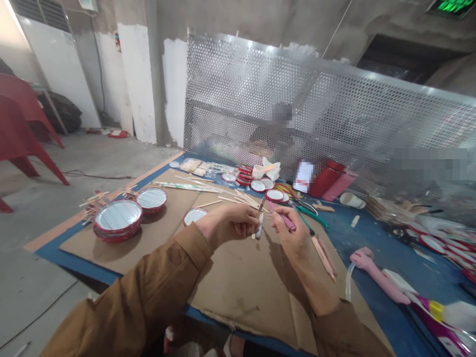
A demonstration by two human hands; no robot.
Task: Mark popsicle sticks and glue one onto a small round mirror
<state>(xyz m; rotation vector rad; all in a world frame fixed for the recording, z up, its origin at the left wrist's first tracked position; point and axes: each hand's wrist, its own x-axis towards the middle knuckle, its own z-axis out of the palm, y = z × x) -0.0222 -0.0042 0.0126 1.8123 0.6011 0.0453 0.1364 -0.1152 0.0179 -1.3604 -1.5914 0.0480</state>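
Two hands are working with curled fingers (254,219) at mid-frame: the left hand (238,217) is pinching a thin dark strip (262,204), the right hand (291,232) is grasping a pink tool (287,222). The strip is looking light and stiff, probably best held by its edges. Cardboard (238,287) is lying beneath; red-rimmed rounds (118,216) are sitting at frame left.

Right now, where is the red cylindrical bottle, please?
In the head view, the red bottle is right of centre, far back on the blue table, beyond the right hand, between a bright-screened phone and a pink cylindrical bottle.
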